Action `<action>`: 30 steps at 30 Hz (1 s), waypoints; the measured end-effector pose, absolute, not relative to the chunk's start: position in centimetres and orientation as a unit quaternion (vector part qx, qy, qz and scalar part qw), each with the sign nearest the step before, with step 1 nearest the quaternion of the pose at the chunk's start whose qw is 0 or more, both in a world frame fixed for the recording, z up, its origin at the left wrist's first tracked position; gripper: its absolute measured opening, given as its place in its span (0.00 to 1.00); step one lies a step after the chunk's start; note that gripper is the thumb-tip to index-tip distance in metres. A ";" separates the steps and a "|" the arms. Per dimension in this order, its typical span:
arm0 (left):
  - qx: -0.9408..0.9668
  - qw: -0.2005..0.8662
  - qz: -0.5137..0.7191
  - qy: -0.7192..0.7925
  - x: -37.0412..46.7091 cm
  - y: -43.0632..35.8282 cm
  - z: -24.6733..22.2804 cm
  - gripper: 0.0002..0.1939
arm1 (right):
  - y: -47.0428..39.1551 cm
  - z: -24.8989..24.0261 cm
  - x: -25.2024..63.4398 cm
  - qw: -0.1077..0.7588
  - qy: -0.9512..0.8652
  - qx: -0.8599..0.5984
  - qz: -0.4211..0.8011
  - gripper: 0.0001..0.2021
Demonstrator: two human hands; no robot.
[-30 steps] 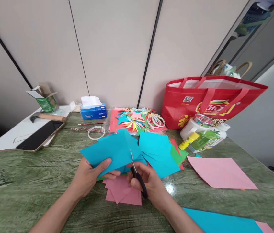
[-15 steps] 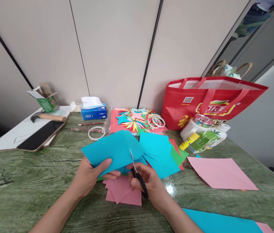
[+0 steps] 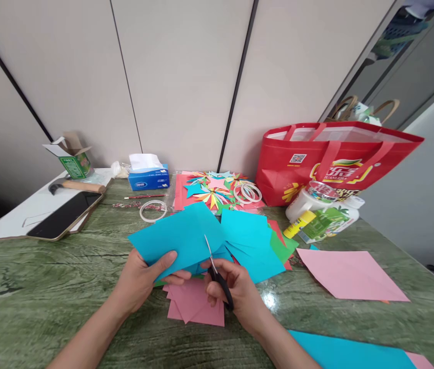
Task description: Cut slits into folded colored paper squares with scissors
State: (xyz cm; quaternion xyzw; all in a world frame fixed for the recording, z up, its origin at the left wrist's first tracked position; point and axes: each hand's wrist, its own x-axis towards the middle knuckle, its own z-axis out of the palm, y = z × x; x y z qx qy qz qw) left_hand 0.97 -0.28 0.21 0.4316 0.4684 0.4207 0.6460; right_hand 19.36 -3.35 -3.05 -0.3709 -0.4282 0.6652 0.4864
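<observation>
My left hand [image 3: 143, 277] pinches the blue paper [image 3: 174, 238] above the pink papers [image 3: 197, 311]; my right hand [image 3: 238, 289] grips black-handled scissors [image 3: 222, 288] at its right side. If its far side flexes — I pinch only the near edge — the cut could wander.

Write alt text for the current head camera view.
The left hand holds blue paper while the right hand holds scissors, one blade over the sheet. Behind them on a green table stand a tissue box and a red bag.

We see the scissors [image 3: 222, 286] across the right end of the sheet [image 3: 176, 240]; behind it, on the worktop [image 3: 66, 277], the tissue box [image 3: 149, 180] stands left of the bag [image 3: 278, 171].
</observation>
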 end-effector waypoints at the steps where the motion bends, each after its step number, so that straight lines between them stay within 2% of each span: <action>1: 0.430 0.647 0.421 0.467 1.0 -0.3 0.2 0.25 | -3.3 -3.1 19.4 0.488 -0.428 -0.369 0.665 0.19; 15: 0.424 0.664 0.401 0.468 1.5 -0.6 0.0 0.17 | -3.5 -2.1 19.4 0.480 -0.439 -0.389 0.652 0.20; 25: 0.433 0.671 0.383 0.466 0.8 -0.5 0.0 0.19 | -3.3 -2.2 19.5 0.461 -0.443 -0.387 0.665 0.21; 30: 0.432 0.666 0.377 0.477 0.7 -0.4 0.1 0.23 | -3.3 -2.1 19.6 0.455 -0.455 -0.383 0.663 0.21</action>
